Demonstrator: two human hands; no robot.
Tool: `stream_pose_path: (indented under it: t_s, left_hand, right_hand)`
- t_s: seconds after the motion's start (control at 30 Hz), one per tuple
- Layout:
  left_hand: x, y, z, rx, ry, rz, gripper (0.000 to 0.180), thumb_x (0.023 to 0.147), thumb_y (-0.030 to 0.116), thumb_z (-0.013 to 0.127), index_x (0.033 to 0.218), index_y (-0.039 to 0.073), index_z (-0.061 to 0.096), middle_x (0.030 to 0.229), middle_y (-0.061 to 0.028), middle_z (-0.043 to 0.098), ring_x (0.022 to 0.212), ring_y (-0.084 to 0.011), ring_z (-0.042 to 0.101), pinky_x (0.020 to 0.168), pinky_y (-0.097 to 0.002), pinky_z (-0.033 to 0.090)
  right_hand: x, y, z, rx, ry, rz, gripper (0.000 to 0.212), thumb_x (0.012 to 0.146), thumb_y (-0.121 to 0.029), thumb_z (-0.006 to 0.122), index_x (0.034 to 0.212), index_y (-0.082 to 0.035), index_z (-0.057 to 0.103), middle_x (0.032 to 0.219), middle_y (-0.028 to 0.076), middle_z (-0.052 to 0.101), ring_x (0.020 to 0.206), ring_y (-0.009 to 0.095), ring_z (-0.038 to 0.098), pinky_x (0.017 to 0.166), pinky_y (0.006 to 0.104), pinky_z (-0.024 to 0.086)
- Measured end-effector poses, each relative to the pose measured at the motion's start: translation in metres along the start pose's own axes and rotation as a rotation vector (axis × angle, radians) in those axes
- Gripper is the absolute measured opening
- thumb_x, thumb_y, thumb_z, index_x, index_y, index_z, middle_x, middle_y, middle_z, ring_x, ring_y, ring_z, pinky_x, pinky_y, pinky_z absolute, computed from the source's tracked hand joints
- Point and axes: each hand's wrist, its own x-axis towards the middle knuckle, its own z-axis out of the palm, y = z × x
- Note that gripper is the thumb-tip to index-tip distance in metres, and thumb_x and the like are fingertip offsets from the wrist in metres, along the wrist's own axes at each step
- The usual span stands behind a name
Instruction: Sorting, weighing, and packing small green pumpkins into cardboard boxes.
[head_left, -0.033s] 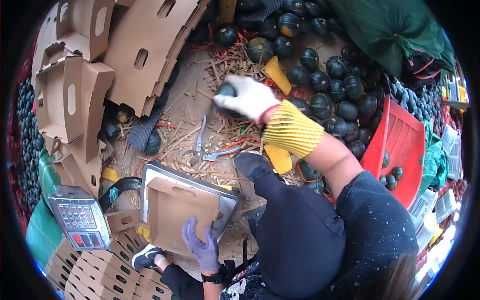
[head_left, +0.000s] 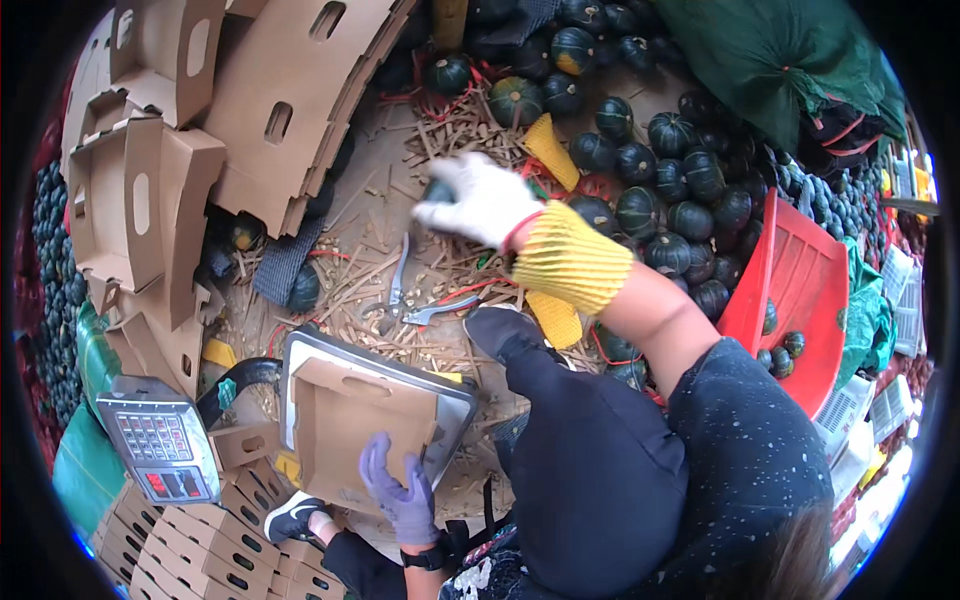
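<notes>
My right hand [head_left: 478,200], in a white glove with a yellow foam mesh sleeve at the wrist, is closed around a small dark green pumpkin [head_left: 438,192] over the littered floor. The fingers smear a little with motion and partly hide the pumpkin. My left hand [head_left: 402,492], in a purple glove, has its fingers apart and holds nothing. It hovers over the near side of an open cardboard tray [head_left: 345,425], which sits on the platform of a scale [head_left: 458,408]. Grey-handled pruning shears [head_left: 430,312] lie on the floor between my hands, among cut stems.
Many dark green pumpkins [head_left: 668,180] lie heaped at the far right, beside a red plastic scoop [head_left: 800,290]. The scale's keypad display [head_left: 160,440] stands left of the tray. Flattened cardboard [head_left: 300,90] and folded boxes [head_left: 115,210] pile up at the far left, stacked cartons [head_left: 200,540] nearer.
My right hand has shifted slightly left with the pumpkin in it. My left hand stays over the tray, almost unmoved.
</notes>
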Motion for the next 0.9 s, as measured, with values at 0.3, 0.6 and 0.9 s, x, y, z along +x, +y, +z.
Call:
stream_pose_path:
  t_s: [0.3, 0.6, 0.9]
  left_hand:
    - [0.038, 0.025, -0.007, -0.155, -0.014, 0.045, 0.046, 0.105, 0.028, 0.054, 0.142, 0.001, 0.051, 0.14, -0.0168, 0.053, 0.122, -0.03, 0.059, 0.107, -0.0407, 0.044]
    - [0.077, 0.078, 0.038, -1.62, -0.065, -0.455, 0.062, 0.103, 0.054, 0.048, 0.146, 0.009, 0.049, 0.138, -0.0113, 0.06, 0.121, -0.0292, 0.061, 0.102, -0.0472, 0.05]
    - [0.164, 0.0, -0.152, -0.863, -0.371, -1.337, 0.063, 0.104, 0.047, 0.05, 0.152, 0.006, 0.042, 0.139, -0.0184, 0.057, 0.122, -0.0314, 0.063, 0.096, -0.0467, 0.055]
  right_hand:
    - [0.043, -0.026, 0.017, -0.07, -0.3, -0.134, 0.049, 0.076, -0.034, 0.084, 0.118, -0.013, 0.07, 0.129, 0.018, 0.056, 0.113, 0.036, 0.064, 0.089, 0.0469, 0.056]
    - [-0.072, -0.054, 0.0, 0.563, -0.211, -1.168, 0.051, 0.089, -0.032, 0.078, 0.13, -0.008, 0.063, 0.127, 0.015, 0.065, 0.113, 0.024, 0.066, 0.098, 0.0392, 0.053]
    - [-0.062, 0.132, -0.067, -0.639, 0.143, 0.384, 0.061, 0.085, -0.018, 0.071, 0.142, -0.031, 0.054, 0.149, 0.017, 0.046, 0.127, 0.038, 0.055, 0.102, 0.0512, 0.049]
